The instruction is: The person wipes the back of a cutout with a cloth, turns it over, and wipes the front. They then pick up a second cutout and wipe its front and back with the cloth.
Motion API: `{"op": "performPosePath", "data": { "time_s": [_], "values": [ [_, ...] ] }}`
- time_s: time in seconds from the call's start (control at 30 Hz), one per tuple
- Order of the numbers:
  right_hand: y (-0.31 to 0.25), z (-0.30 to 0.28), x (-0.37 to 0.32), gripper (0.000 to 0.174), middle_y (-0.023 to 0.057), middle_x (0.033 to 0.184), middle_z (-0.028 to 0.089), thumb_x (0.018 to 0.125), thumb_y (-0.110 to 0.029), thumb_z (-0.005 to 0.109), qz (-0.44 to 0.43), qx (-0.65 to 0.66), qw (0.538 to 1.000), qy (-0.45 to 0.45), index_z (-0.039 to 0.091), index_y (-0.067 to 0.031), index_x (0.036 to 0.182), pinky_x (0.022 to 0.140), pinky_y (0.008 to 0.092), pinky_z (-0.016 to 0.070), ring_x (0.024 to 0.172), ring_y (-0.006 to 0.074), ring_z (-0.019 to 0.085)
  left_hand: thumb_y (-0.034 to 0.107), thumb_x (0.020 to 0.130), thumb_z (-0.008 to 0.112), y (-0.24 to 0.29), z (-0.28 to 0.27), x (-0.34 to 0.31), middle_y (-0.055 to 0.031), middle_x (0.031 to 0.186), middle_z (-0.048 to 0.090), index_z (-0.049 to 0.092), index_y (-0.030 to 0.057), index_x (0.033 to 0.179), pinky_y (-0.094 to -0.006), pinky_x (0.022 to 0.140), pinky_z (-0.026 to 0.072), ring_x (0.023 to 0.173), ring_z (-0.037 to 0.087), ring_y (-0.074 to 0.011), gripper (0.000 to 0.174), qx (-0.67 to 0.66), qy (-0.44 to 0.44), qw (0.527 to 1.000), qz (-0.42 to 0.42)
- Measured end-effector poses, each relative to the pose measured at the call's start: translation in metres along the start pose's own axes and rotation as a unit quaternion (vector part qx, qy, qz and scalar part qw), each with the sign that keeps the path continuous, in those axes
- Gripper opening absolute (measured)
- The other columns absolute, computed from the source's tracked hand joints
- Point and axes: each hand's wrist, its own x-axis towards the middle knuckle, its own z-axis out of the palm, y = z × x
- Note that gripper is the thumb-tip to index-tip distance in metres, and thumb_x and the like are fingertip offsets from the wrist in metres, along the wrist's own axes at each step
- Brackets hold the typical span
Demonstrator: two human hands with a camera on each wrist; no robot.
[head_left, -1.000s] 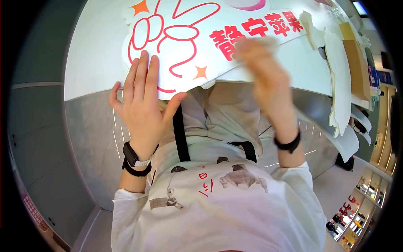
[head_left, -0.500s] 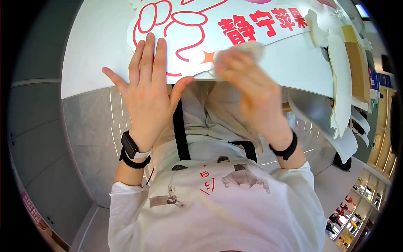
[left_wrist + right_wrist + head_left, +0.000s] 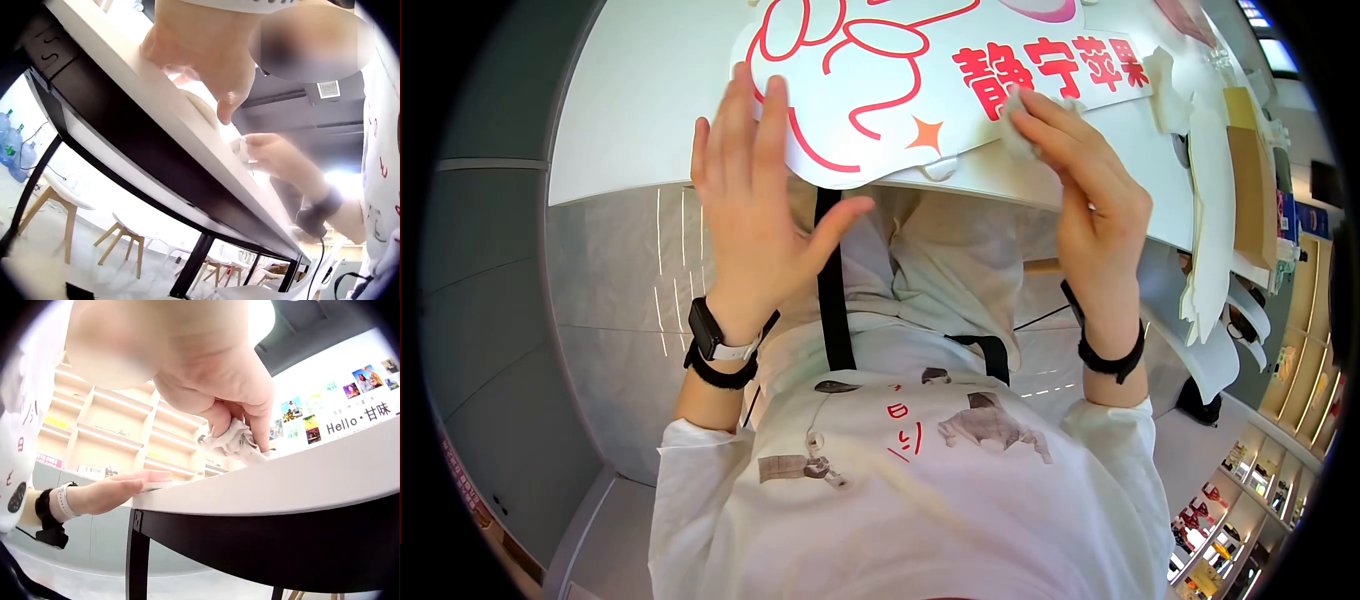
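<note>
A white cut-out sign [image 3: 840, 100] with a red-outlined hand drawing, red Chinese characters and an orange star lies on the white table at its near edge. My left hand [image 3: 750, 215] has its fingers stretched out, fingertips over the sign's left edge and thumb spread to the right. My right hand [image 3: 1095, 195] pinches a crumpled white cloth or tissue [image 3: 1017, 125] between thumb and fingers, at the sign's lower edge just below the characters. The same crumpled wad [image 3: 234, 442] shows under the fingers in the right wrist view, close over the tabletop.
White cut scraps [image 3: 1210, 210] and a brown cardboard piece [image 3: 1253, 190] lie along the table's right side. A small white piece [image 3: 940, 170] pokes out under the sign near the front edge [image 3: 990, 195]. Chairs [image 3: 128, 234] stand beyond the table.
My right hand has swept with the wad from the characters left to near the star, then back right. The sign has shifted rightward, and my left fingers now lie at its left edge.
</note>
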Motion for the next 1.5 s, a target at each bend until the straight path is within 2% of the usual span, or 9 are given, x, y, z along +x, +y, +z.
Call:
{"op": "performPosePath", "data": {
  "time_s": [0.27, 0.53, 0.73, 0.83, 0.93, 1.1, 1.17, 1.27, 1.5],
  "values": [
    [-0.051, 0.095, 0.0, 0.023, 0.0109, 0.115, 0.062, 0.078, -0.006, 0.054, -0.177, -0.003, 0.984, 0.015, 0.064, -0.0017, 0.098, 0.096, 0.0396, 0.0467, 0.113, 0.0275, 0.057, 0.029, 0.074, 0.072, -0.011, 0.014, -0.006, -0.018, 0.138, 0.044, 0.046, 0.0011, 0.132, -0.0448, 0.1, 0.036, 0.127, 0.043, -0.0334, 0.07, 0.163, 0.016, 0.986, 0.03],
    [0.003, -0.007, 0.017, 0.042, 0.0148, 0.12, 0.061, 0.072, 0.011, 0.051, -0.008, 0.014, 0.983, -0.184, 0.065, -0.0034, 0.109, 0.097, 0.0374, 0.0475, 0.116, 0.0306, 0.056, 0.016, 0.063, 0.076, -0.013, 0.005, -0.005, -0.0176, 0.14, 0.043, 0.045, 0.0022, 0.133, -0.0444, 0.1, 0.0351, 0.127, 0.043, -0.0326, 0.078, 0.064, 0.012, 0.998, 0.014],
    [-0.021, 0.001, 0.053, 0.049, 0.0109, 0.137, 0.049, 0.077, 0.003, 0.053, -0.232, -0.021, 0.896, -0.378, 0.052, -0.0029, 0.126, 0.101, 0.032, 0.0441, 0.129, 0.0261, 0.045, 0.018, 0.06, 0.081, -0.022, 0.017, -0.012, -0.0231, 0.137, 0.042, 0.048, 0.0045, 0.119, -0.0435, 0.097, 0.035, 0.12, 0.046, -0.034, 0.069, -0.063, 0.119, 0.991, 0.019],
    [-0.033, 0.026, 0.065, 0.056, 0.0147, 0.135, 0.05, 0.072, 0.006, 0.057, -0.308, -0.017, 0.873, -0.378, 0.053, -0.0017, 0.127, 0.101, 0.0368, 0.046, 0.127, 0.0281, 0.048, 0.022, 0.061, 0.084, -0.028, 0.013, -0.013, -0.0227, 0.135, 0.043, 0.049, 0.0071, 0.112, -0.0432, 0.094, 0.0379, 0.117, 0.047, -0.0339, 0.064, -0.082, 0.106, 0.991, 0.023],
    [-0.036, 0.054, 0.081, 0.045, 0.0047, 0.136, 0.049, 0.08, -0.005, 0.056, -0.369, -0.078, 0.868, -0.323, 0.053, -0.0044, 0.125, 0.1, 0.0271, 0.0446, 0.132, 0.0192, 0.04, 0.031, 0.062, 0.086, -0.03, 0.011, -0.012, -0.0213, 0.134, 0.044, 0.048, 0.0095, 0.111, -0.0424, 0.093, 0.0396, 0.114, 0.048, -0.0337, 0.066, -0.117, 0.122, 0.985, 0.019],
    [-0.034, 0.064, 0.087, 0.043, 0.0018, 0.129, 0.053, 0.078, -0.005, 0.058, -0.321, -0.025, 0.892, -0.317, 0.056, -0.0085, 0.12, 0.091, 0.0243, 0.0495, 0.124, 0.0169, 0.048, 0.037, 0.062, 0.086, -0.029, 0.025, -0.011, -0.015, 0.116, 0.049, 0.054, 0.0127, 0.101, -0.0356, 0.074, 0.0478, 0.098, 0.056, -0.0311, 0.056, -0.164, 0.234, 0.954, 0.086],
    [-0.035, 0.063, 0.091, 0.042, 0.0014, 0.128, 0.054, 0.076, -0.006, 0.06, -0.316, -0.017, 0.895, -0.314, 0.058, -0.0098, 0.117, 0.086, 0.0249, 0.0513, 0.121, 0.0173, 0.051, 0.024, 0.058, 0.09, -0.034, 0.021, -0.013, -0.0063, 0.111, 0.043, 0.052, 0.0209, 0.115, -0.0328, 0.073, 0.0453, 0.091, 0.05, -0.02, 0.068, -0.18, 0.216, 0.951, 0.131],
    [-0.046, 0.06, 0.104, 0.036, 0.0095, 0.121, 0.06, 0.07, -0.003, 0.067, -0.274, 0.046, 0.908, -0.314, 0.067, -0.0052, 0.106, 0.076, 0.028, 0.0564, 0.107, 0.0218, 0.062, 0.023, 0.061, 0.087, -0.044, 0.011, -0.018, 0.0013, 0.099, 0.044, 0.063, 0.0215, 0.096, -0.0303, 0.067, 0.0406, 0.086, 0.046, -0.0152, 0.043, -0.077, 0.148, 0.969, 0.18],
    [-0.052, 0.064, 0.117, 0.027, 0.0017, 0.083, 0.053, 0.064, -0.003, 0.072, -0.281, 0.001, 0.915, -0.289, 0.065, -0.0104, 0.089, 0.046, 0.0276, 0.0428, 0.07, 0.0149, 0.056, 0.016, 0.072, 0.073, -0.04, 0.029, -0.009, 0.0102, 0.09, 0.052, 0.07, 0.0278, 0.094, -0.0257, 0.066, 0.0307, 0.084, 0.044, -0.008, 0.025, -0.04, 0.305, 0.931, 0.197]
  ]
}}
